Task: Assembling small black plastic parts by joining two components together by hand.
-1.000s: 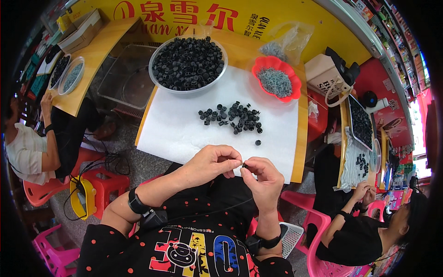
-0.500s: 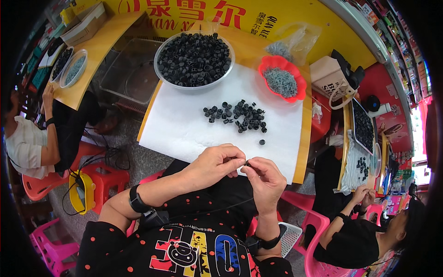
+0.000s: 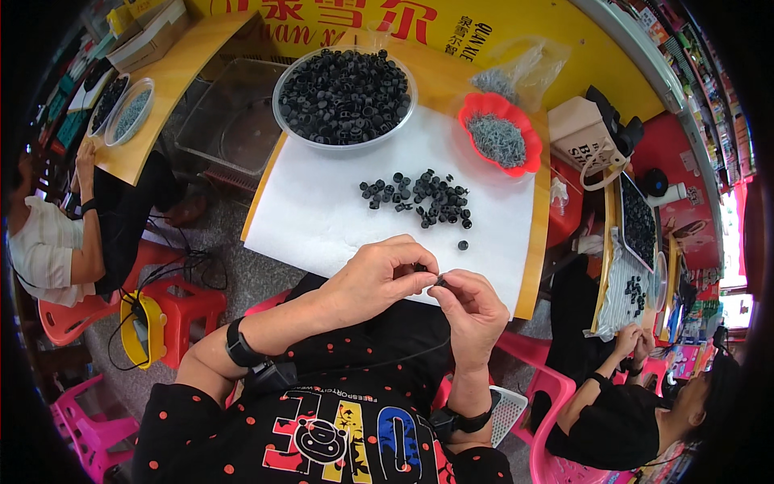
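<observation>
My left hand and my right hand meet over the near edge of the white sheet. Both are closed, fingertips pinched around a small black plastic part held between them. Another dark piece shows inside the curl of my left fingers; whether it is separate I cannot tell. Beyond my hands lies a loose pile of small round black plastic parts, with a single one apart from it, closest to my fingers.
A large clear bowl heaped with black parts stands at the back. Right of it, a red scalloped bowl holds grey screw-like pieces, beside a plastic bag. Co-workers sit left and right; a pink chair stands at my right.
My hands have shifted slightly up and right, still pinched together. A dark piece now shows within my left fingers. The whole view has shifted a little; the pile looks the same.
</observation>
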Motion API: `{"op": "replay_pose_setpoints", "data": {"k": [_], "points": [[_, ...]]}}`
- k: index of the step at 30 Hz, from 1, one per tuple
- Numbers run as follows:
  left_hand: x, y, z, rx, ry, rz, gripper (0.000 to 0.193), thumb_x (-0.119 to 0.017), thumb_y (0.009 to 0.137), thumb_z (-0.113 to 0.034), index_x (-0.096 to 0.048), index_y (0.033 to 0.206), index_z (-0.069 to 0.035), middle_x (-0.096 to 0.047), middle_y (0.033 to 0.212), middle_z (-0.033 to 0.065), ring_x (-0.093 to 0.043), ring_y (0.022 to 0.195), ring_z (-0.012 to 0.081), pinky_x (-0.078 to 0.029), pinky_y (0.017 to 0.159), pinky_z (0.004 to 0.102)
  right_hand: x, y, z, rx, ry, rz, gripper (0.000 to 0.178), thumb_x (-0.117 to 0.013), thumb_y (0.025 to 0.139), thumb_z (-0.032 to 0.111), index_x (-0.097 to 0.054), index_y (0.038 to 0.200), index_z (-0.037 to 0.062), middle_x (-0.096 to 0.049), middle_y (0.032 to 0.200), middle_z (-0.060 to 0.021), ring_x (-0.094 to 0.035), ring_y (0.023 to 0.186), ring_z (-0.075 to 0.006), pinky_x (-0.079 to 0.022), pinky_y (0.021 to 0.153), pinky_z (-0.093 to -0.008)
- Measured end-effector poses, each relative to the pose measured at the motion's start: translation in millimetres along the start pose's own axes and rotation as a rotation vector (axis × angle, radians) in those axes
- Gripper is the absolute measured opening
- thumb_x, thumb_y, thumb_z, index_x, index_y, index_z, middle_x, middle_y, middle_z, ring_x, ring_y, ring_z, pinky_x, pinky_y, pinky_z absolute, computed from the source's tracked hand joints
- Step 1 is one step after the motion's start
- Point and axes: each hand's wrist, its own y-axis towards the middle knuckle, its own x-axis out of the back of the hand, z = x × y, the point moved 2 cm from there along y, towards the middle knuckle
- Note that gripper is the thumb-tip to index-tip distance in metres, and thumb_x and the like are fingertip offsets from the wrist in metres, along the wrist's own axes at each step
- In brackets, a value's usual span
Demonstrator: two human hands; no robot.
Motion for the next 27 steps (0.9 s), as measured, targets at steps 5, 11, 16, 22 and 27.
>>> {"op": "replay_pose_setpoints", "data": {"k": [5, 11, 16, 22, 27], "points": [[-1.1, 4.2, 4.9, 0.038, -0.047, 0.035, 0.012, -0.061, 0.09, -0.009, -0.065, 0.096, 0.001, -0.054, 0.092, 0.0039, -0.058, 0.074, 0.0084, -0.047, 0.065, 0.022, 0.4, 0.4, -3.9, -0.006, 0.01, -0.012, 0.02, -0.071, 0.077, -0.008, -0.066, 0.096, -0.0043, -0.064, 0.097, -0.0107, -0.062, 0.082, -0.0117, -0.052, 0.068, -0.0214], [7.7, 13.1, 15.8, 0.208, -0.45, 0.025, 0.018, -0.06, 0.09, -0.008, -0.065, 0.105, 0.002, -0.06, 0.095, 0.0063, -0.062, 0.077, 0.011, -0.052, 0.071, 0.0233, -1.9, 7.5, -1.2, -0.012, 0.0, -0.044, 0.019, -0.071, 0.077, -0.008, -0.066, 0.095, -0.0037, -0.064, 0.096, -0.0087, -0.062, 0.08, -0.0103, -0.052, 0.067, -0.0205], [21.4, 9.7, 28.2, 0.406, -0.854, 0.073, 0.029, -0.057, 0.092, -0.008, -0.057, 0.117, 0.007, -0.064, 0.1, 0.0092, -0.064, 0.083, 0.0129, -0.055, 0.081, 0.0267, -1.5, 8.1, 2.2, -0.014, 0.053, -0.039, 0.02, -0.069, 0.077, -0.01, -0.064, 0.096, -0.0047, -0.062, 0.099, -0.0091, -0.063, 0.082, -0.0118, -0.053, 0.07, -0.0215], [25.4, 3.6, 35.8, 0.382, -0.985, 0.152, 0.03, -0.058, 0.092, -0.008, -0.056, 0.118, 0.006, -0.063, 0.104, 0.0113, -0.065, 0.086, 0.0132, -0.055, 0.082, 0.0267, -5.8, 6.3, 11.6, -0.028, 0.041, -0.011, 0.022, -0.067, 0.077, -0.011, -0.063, 0.097, -0.0057, -0.061, 0.101, -0.0099, -0.064, 0.086, -0.0138, -0.054, 0.074, -0.0229], [28.9, 0.5, 34.5, 0.405, -0.999, 0.123, 0.029, -0.058, 0.091, -0.008, -0.056, 0.117, 0.005, -0.063, 0.103, 0.0127, -0.066, 0.086, 0.0142, -0.056, 0.083, 0.027, -11.8, 5.3, 20.5, -0.042, -0.038, 0.007, 0.021, -0.07, 0.076, -0.009, -0.065, 0.096, -0.0054, -0.063, 0.1, -0.0105, -0.065, 0.086, -0.014, -0.054, 0.074, -0.0238]]}}
